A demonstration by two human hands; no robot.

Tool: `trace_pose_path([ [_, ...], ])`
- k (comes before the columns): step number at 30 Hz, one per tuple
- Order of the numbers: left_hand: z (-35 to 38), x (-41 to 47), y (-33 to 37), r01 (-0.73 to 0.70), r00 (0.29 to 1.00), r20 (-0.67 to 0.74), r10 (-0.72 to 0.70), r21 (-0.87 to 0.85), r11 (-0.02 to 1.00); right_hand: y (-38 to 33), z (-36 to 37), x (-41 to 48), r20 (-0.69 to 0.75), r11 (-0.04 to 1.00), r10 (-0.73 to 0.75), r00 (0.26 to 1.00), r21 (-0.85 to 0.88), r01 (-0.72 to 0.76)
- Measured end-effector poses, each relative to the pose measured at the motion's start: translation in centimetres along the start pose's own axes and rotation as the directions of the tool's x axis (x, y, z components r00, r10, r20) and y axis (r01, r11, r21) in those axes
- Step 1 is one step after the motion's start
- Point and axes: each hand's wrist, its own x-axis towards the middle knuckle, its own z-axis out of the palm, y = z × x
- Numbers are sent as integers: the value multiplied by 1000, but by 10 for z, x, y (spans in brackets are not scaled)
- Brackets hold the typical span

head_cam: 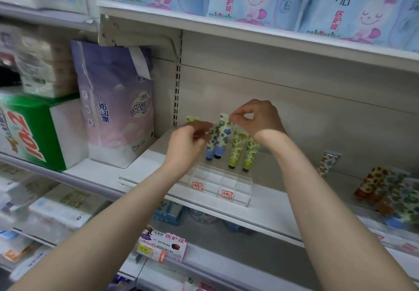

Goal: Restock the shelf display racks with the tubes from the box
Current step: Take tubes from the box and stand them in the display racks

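Observation:
A clear acrylic display rack (223,183) with red price tags stands on the white shelf (269,202). Two blue-flowered tubes (223,136) and two green-patterned tubes (238,150) stand upright, caps down, in its back row. My right hand (256,117) pinches the top edge of the taller blue-flowered tube. My left hand (188,142) holds another tube (192,119) with a green-yellow top just left of the rack; its body is hidden behind my fingers.
More patterned tubes (385,193) lie and lean in a second rack at the right of the shelf. A purple-pink pack (118,104) and a green carton (34,132) stand to the left. The upper shelf (249,32) overhangs closely.

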Motion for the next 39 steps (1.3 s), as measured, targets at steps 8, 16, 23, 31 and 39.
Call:
trace_pose_path([
  [8,5,49,-10,-437,881,25,472,424,793,10,8,5,-82,1000,-23,996,-3,23],
  [16,8,64,-17,-381,924,188,332,519,765,23,18,4,-74,999,-23,997,-31,21],
  [23,8,68,-23,-426,900,151,408,495,757,28,29,5,-97,999,1,995,-31,-4],
  [31,11,68,-27,-426,899,151,411,520,740,32,32,5,-98,996,-15,995,-94,5],
  [39,13,67,-30,-471,869,116,480,487,735,26,30,7,3,958,0,1000,-288,0],
])
